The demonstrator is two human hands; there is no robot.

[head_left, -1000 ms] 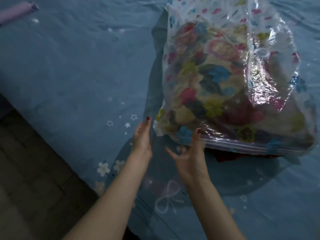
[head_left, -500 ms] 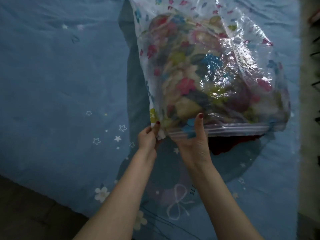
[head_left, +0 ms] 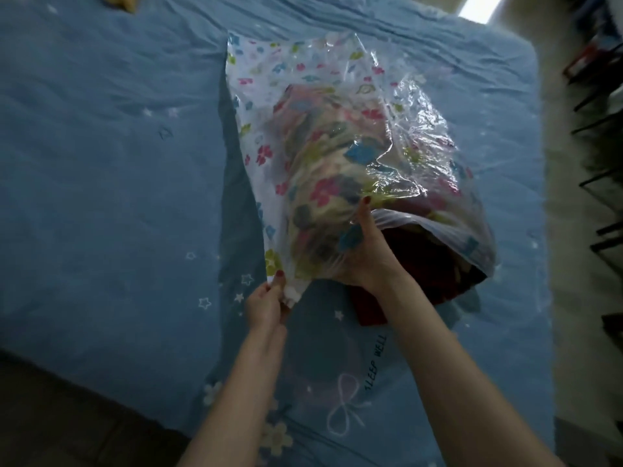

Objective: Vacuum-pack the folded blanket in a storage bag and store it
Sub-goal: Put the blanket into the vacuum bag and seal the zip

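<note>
A clear storage bag (head_left: pixel 303 82) printed with small coloured flowers lies on the blue bed. It bulges with the folded flowery blanket (head_left: pixel 330 183), whose dark red end (head_left: pixel 424 264) sticks out of the bag's open mouth toward me. My left hand (head_left: pixel 266 301) pinches the bag's near left corner. My right hand (head_left: pixel 364 254) grips the upper lip of the mouth, thumb on top of the plastic and fingers underneath it, hidden.
The blue bed sheet (head_left: pixel 118 197) with stars and a "SLEEP WELL" print stretches all around. The dark floor (head_left: pixel 67 416) lies at lower left beyond the bed's edge. A dark metal rack (head_left: pixel 600 163) stands along the right side.
The bag's mouth, flat and closed-looking half a second ago, now gapes open on the right with the blanket's red end showing. My right hand has slid under the upper lip and lifted it.
</note>
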